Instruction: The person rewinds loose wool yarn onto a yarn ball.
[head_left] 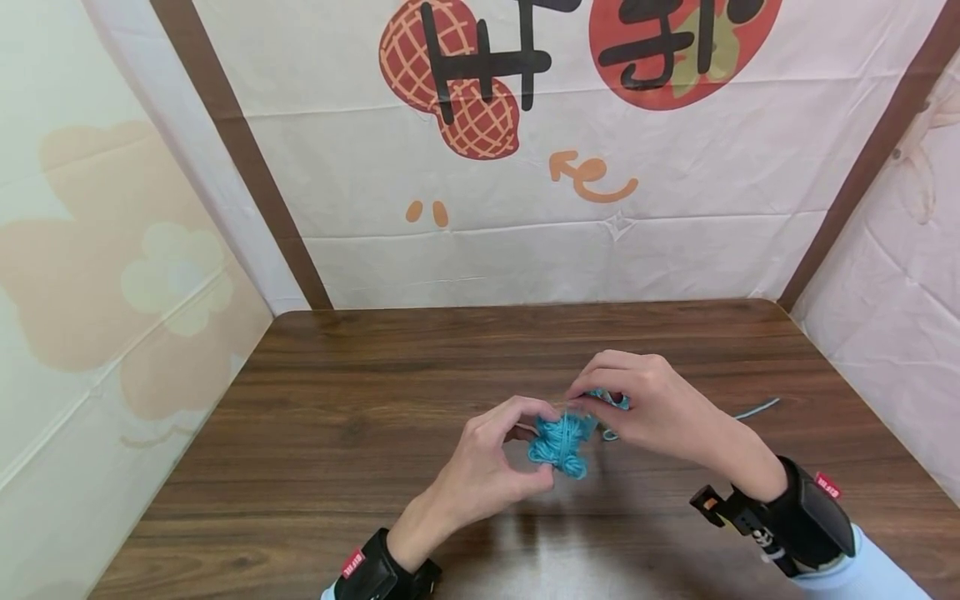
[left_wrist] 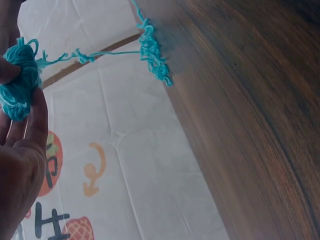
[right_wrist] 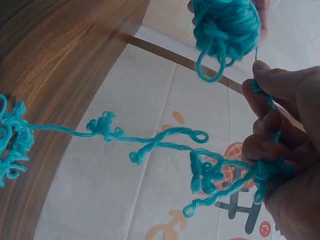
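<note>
In the head view my left hand holds a small wound bundle of turquoise yarn, thumb below and fingers above. My right hand, just right of it, pinches a strand of the same yarn between thumb and forefinger. The right wrist view shows that taut strand running up from the fingertips to the bundle, which has a loose loop at its end. More kinked, twisted yarn trails from the curled lower fingers of this hand. It leads to a tangled clump, seen also as a clump in the left wrist view.
A dark wood-grain table lies under both hands. A yarn tail shows beyond the right forearm. White printed cloth stands behind the table, with more cloth on both sides. Each wrist wears a black camera strap.
</note>
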